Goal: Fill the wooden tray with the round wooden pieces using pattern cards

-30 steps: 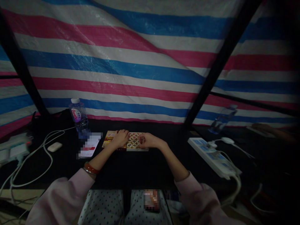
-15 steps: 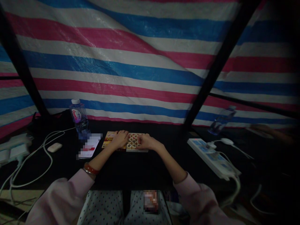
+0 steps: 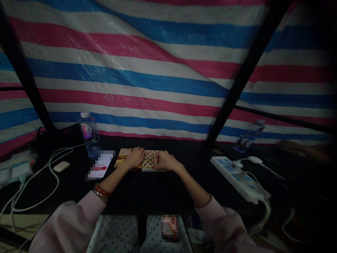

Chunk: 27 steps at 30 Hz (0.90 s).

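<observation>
A flat box (image 3: pixel 154 169) holding several round wooden game pieces (image 3: pixel 148 160) lies on the black table in front of me. Its yellow lid (image 3: pixel 121 157) lies at its left. My left hand (image 3: pixel 135 156) rests with curled fingers on the box's left edge, over the lid. My right hand (image 3: pixel 163 160) sits on the right part of the box, fingers bent down onto the pieces; whether it pinches one is too small to see. A red bangle (image 3: pixel 102 190) is on my left wrist.
A water bottle (image 3: pixel 89 133) stands at the back left beside a white card (image 3: pixel 100 165). White cables (image 3: pixel 50 172) and a small white device (image 3: pixel 61 166) lie further left. A power strip (image 3: pixel 240 177) lies right, with a second bottle (image 3: pixel 247 137) behind it. A striped tarp hangs behind.
My right hand has slid a little left over the pieces. The left hand stays in place. The view has shifted slightly.
</observation>
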Available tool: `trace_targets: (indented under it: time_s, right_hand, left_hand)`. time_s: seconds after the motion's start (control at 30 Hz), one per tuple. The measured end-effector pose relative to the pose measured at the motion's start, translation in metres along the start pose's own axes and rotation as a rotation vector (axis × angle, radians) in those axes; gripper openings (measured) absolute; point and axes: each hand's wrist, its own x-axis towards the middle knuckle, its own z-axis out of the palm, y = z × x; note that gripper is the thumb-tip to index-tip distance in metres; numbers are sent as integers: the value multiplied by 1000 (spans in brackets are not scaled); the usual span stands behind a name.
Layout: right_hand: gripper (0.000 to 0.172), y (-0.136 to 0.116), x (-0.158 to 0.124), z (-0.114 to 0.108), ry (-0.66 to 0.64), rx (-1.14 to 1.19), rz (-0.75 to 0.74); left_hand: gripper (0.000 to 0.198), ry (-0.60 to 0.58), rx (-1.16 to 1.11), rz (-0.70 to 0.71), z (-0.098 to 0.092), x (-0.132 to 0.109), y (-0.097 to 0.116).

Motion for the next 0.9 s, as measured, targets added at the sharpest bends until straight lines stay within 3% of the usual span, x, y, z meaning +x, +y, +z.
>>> trace_targets:
  time_s: [0.17, 0.43, 0.63, 0.9]
  right_hand:
    - [30, 0, -4, -9, 41, 31, 5]
    - [37, 18, -7, -29, 251, 172, 24]
    - [26, 20, -2, -22, 237, 89, -13]
    - [28, 15, 8, -3, 222, 134, -178]
  left_hand:
    - [39, -2, -3, 4, 2, 1, 0]
    - [42, 6, -24, -16, 1, 1, 0]
    - [42, 0, -30, -21, 1, 2, 0]
    - [43, -1, -27, -19, 1, 1, 0]
